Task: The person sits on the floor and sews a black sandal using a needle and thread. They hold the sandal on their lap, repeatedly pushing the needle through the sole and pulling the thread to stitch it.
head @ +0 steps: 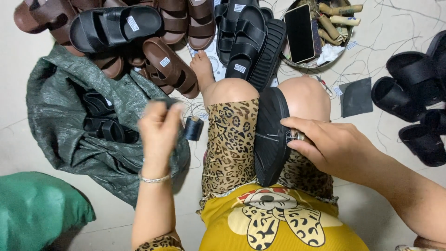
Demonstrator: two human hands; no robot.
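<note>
Your right hand [332,144] presses against the edge of a black sandal [272,137], which stands on its side, clamped between your knees with the sole facing left. The fingers are clenched around a small metal-tipped tool [297,136] set against the sole's rim; a pale thread line runs across the sole toward it.

Handling judgement: the sandal looks light, with a thick, rubbery sole that is stiff enough to stand on edge but likely gives under pressure. The knees are the better hold; steady it at the rim, away from the tool tip.

Your left hand [159,130] is raised, wrist bent back, fingers pinched shut on something small and dark, blurred. Whether the thread runs to it, you cannot tell. A bracelet sits at the wrist.

A dark thread spool [193,128] stands on the floor just beside your left knee. A green sack [60,116] holding black sandals lies to the left, brown sandals [172,65] piled above it. A round tray [344,51] with a phone [299,32] sits beyond your right knee.
</note>
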